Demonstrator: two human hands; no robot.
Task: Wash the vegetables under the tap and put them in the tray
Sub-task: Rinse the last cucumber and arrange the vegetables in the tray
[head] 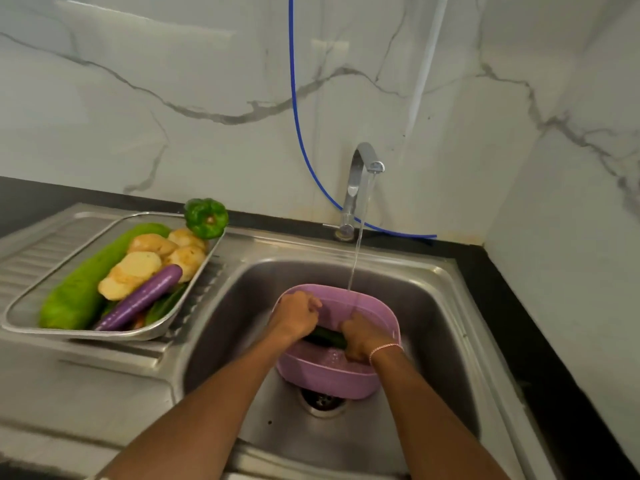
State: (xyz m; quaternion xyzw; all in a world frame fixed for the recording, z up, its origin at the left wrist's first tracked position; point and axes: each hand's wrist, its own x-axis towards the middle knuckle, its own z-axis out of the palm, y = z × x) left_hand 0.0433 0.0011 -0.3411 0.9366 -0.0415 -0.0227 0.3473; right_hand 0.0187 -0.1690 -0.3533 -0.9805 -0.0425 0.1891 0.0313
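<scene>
the left hand (297, 315) and right hand (364, 336) curl round the ends of a dark cucumber (329, 336) in the purple basin (389, 318), near the tap (360, 168) stream. wet, it is likely stiff, light and slippery, so grip full-fisted near the middle.

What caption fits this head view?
Left hand and right hand wash a green vegetable in a purple basin under the tap.

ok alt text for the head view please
Right hand grips a dark green cucumber inside a lilac plastic tub in a steel sink under a running chrome tap; left hand curls over the tub's rim. A steel tray beside it holds a green gourd, potatoes, a purple aubergine and a green pepper.
</scene>
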